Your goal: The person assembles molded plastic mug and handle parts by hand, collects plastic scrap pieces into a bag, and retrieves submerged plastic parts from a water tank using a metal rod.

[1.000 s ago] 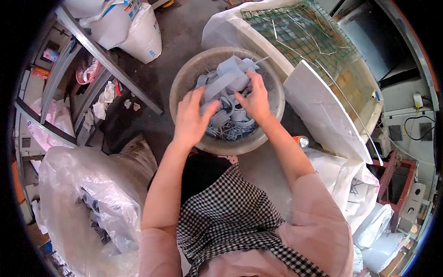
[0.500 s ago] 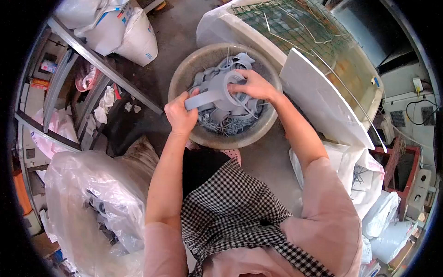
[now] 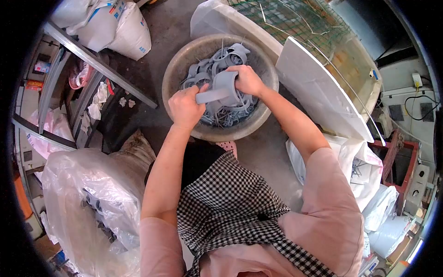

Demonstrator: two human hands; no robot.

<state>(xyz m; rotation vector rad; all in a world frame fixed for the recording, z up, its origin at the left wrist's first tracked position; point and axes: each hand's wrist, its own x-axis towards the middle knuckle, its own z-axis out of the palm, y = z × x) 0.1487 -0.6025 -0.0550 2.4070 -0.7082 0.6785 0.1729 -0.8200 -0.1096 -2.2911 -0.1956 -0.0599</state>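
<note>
A grey plastic part (image 3: 226,88), a short cylinder with a flat bar like a handle, is held over a round tub (image 3: 169,87). My left hand (image 3: 186,106) is closed around the end of the bar. At the cylinder's right side, my right hand (image 3: 249,80) grips the rim, its fingertips partly hidden by the part. Below both hands, the tub holds a heap of similar grey plastic parts (image 3: 236,54) and thin grey sticks (image 3: 220,118).
A big clear plastic bag (image 3: 69,184) with grey pieces inside stands at the lower left. White sacks (image 3: 131,34) and a metal frame (image 3: 99,62) are at the upper left. To the right, a white board (image 3: 318,87) leans by a basin with green netting (image 3: 295,21).
My right hand has turned over the cylinder's rim, and the part's round opening now faces more to the right. My left hand still holds the bar. The whole view has shifted slightly.
</note>
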